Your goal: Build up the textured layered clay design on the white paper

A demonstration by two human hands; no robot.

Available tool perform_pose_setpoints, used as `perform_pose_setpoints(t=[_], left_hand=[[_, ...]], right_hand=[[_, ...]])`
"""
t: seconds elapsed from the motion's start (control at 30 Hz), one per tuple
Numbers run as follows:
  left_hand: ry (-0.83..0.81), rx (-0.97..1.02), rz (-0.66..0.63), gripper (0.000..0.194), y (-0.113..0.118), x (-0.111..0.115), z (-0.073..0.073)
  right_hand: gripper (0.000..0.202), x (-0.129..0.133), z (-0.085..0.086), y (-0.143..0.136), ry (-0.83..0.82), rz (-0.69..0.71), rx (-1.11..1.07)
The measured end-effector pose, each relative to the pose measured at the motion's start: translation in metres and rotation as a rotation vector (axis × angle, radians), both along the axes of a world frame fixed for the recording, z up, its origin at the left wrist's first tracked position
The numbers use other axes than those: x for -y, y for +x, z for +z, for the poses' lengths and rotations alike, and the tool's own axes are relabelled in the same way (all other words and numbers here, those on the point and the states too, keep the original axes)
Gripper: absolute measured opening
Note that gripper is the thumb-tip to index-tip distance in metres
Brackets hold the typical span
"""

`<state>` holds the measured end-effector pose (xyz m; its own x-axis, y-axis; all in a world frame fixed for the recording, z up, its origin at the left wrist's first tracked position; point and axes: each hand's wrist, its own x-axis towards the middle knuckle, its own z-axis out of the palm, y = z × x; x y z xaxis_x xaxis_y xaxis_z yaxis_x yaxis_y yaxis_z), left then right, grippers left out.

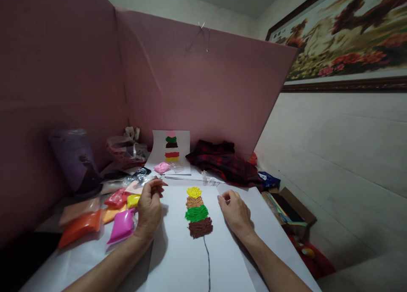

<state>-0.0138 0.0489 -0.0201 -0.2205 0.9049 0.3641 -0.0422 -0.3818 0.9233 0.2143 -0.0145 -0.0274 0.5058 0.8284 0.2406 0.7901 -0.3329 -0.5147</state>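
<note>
A white sheet [178, 249] lies in front of me, bearing stacked patches of yellow [193, 193], light brown [194, 202], green [197, 214] and dark brown [200, 228]. A thin dark line [208, 258] runs down from the lowest patch. At the sheet's left edge is my left hand [151, 207], fingers curled; what its fingertips hold, if anything, cannot be made out. My right hand [235, 211] rests by the right edge, thumb and forefinger close together, with nothing clearly visible between them.
Bags of colored clay, orange [81, 228], magenta [121, 227] and red [116, 197], lie left. Behind stand a purple container [74, 160] and a second sheet [155, 150] with colored patches. A plaid cloth [222, 162] lies at the back; an open box [299, 205] is right.
</note>
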Motion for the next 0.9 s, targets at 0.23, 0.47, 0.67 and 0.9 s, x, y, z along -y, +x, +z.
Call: perform_pose_setpoints(t=[0.23, 0.47, 0.67, 0.9], left_hand=[[-0.099, 0.009, -0.186, 0.026, 0.006, 0.009, 0.005], [-0.256, -0.069, -0.355, 0.033, 0.008, 0.015, 0.005], [-0.281, -0.069, -0.429, 0.033, 0.009, 0.014, 0.007], [-0.332, -0.085, -0.454, 0.031, 0.009, 0.010, 0.003]], right_hand=[[0.020, 0.002, -0.005, -0.004, 0.098, 0.070, 0.095], [0.022, 0.003, -0.006, -0.007, 0.300, 0.208, 0.047], [0.023, 0.000, -0.008, -0.006, 0.232, 0.160, -0.076], [0.026, 0.000, -0.006, -0.006, 0.187, 0.123, -0.107]])
